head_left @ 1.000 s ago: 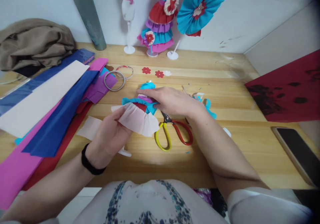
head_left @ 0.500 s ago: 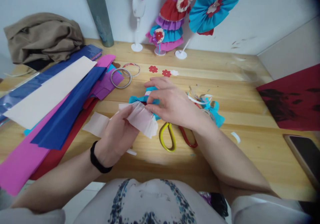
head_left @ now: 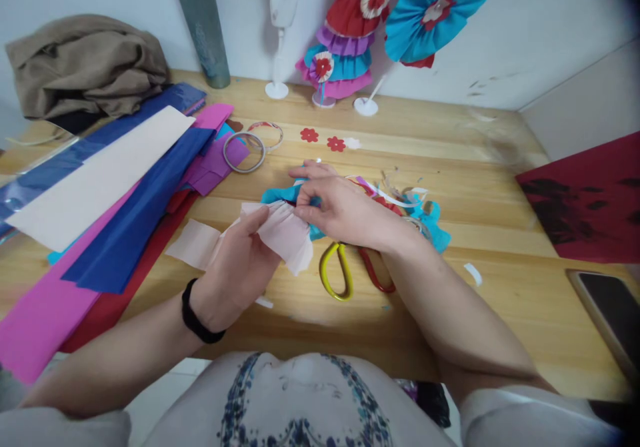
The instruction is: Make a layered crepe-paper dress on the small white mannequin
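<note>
My left hand (head_left: 243,264) is closed on a strip of pale pink crepe paper (head_left: 287,237), thumb on top, with the strip's tail trailing left across the table. Small pleats gather along the strip's upper edge. At that gathered edge my right hand (head_left: 340,204) pinches the same paper between thumb and fingers. Blue crepe paper (head_left: 280,194) lies just behind the strip, partly hidden by my right hand. Below my right wrist rest scissors with a yellow handle loop (head_left: 336,272) and a red one; their blades are covered.
Folded crepe sheets (head_left: 105,174) are piled on the left by a brown cloth (head_left: 90,67). Tape rings (head_left: 244,152), red paper flowers (head_left: 336,144) and paper scraps (head_left: 433,224) lie about. Behind stand a bottle (head_left: 205,30) and a ruffled paper dress (head_left: 345,47). A phone (head_left: 607,314) lies right.
My right fingers have curled in slightly at the pleated edge, and the pink strip's free end has shifted a little. The whole view has tilted slightly.
</note>
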Action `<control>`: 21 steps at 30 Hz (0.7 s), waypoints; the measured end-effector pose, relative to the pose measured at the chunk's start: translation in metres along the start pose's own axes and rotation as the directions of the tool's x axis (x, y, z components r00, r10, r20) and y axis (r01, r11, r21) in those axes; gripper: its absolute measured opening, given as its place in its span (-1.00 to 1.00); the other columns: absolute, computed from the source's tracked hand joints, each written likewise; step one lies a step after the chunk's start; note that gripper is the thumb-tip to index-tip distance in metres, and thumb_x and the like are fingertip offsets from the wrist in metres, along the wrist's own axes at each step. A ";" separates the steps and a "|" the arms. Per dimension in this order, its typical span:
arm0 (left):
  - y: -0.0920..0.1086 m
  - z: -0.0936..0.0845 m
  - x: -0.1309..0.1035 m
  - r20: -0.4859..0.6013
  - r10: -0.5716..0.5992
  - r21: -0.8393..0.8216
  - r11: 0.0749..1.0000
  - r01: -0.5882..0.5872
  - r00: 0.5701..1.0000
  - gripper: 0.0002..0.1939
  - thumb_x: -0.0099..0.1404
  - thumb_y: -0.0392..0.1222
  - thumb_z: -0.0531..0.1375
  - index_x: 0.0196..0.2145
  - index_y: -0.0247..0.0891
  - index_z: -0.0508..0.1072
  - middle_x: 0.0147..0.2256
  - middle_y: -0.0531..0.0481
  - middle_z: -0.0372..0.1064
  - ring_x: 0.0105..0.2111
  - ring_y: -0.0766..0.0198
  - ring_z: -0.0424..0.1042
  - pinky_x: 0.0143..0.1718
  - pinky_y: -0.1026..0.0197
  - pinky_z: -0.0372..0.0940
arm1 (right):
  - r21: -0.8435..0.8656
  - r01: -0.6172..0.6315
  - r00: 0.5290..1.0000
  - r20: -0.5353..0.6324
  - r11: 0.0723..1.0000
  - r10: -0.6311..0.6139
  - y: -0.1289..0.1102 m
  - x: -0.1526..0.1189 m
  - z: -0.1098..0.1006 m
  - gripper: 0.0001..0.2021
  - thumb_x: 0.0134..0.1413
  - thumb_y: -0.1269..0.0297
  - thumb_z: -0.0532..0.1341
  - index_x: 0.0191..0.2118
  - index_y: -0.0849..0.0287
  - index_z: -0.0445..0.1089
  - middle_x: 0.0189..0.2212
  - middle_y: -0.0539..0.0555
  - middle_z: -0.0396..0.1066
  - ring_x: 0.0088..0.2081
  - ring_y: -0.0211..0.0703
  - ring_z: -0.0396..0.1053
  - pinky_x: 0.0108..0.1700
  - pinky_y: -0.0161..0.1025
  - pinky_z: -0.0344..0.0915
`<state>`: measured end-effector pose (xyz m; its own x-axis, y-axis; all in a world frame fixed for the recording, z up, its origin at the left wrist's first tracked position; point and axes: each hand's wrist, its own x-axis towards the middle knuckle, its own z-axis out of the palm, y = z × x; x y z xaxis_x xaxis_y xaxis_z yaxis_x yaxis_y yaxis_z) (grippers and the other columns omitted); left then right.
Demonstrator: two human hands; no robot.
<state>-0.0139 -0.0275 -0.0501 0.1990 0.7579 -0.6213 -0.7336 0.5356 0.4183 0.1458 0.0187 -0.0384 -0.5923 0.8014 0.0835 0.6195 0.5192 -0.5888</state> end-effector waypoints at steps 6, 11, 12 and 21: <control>-0.001 -0.005 0.001 0.029 0.001 -0.020 1.000 0.000 1.000 -0.77 0.44 -0.35 0.03 -0.26 -0.34 0.49 -0.28 -0.05 0.53 -0.34 0.32 0.51 -0.23 0.27 0.40 | -0.097 0.026 0.998 0.067 0.995 -0.019 0.003 0.000 -0.005 -0.77 0.24 0.44 0.14 -0.47 0.13 0.26 -0.04 0.32 0.46 0.27 0.17 0.28 0.35 0.20 0.14; -0.001 -0.012 0.004 0.107 -0.021 0.020 1.000 0.019 0.994 -0.76 0.46 -0.29 0.03 -0.15 -0.33 0.50 -0.19 -0.11 0.54 -0.27 0.22 0.52 -0.26 0.20 0.39 | -0.204 0.064 0.994 0.099 0.977 -0.044 0.002 0.000 -0.008 -0.78 0.29 0.43 0.10 -0.42 0.16 0.31 0.02 0.37 0.43 0.35 0.11 0.17 0.45 0.11 -0.03; -0.001 -0.012 0.004 0.105 -0.021 0.022 1.000 0.019 0.994 -0.76 0.47 -0.28 0.02 -0.14 -0.33 0.50 -0.17 -0.11 0.54 -0.24 0.21 0.52 -0.25 0.19 0.39 | -0.209 0.064 0.994 0.102 0.976 -0.043 0.002 0.000 -0.009 -0.78 0.28 0.44 0.10 -0.42 0.17 0.32 0.02 0.37 0.43 0.35 0.10 0.18 0.46 0.10 -0.04; -0.001 -0.011 0.004 0.099 -0.024 -0.001 1.000 0.024 0.995 -0.73 0.47 -0.30 0.01 -0.14 -0.32 0.51 -0.19 -0.12 0.56 -0.27 0.20 0.52 -0.30 0.20 0.39 | -0.115 0.001 1.000 -0.013 0.993 -0.002 0.006 0.000 -0.004 -0.83 0.10 0.47 0.22 -0.46 0.08 0.33 -0.17 0.18 0.49 0.15 0.20 0.35 0.21 0.19 0.30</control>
<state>-0.0193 -0.0289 -0.0598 0.2799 0.7779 -0.5627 -0.7294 0.5534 0.4022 0.1513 0.0234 -0.0385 -0.5872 0.8038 0.0951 0.6739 0.5506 -0.4927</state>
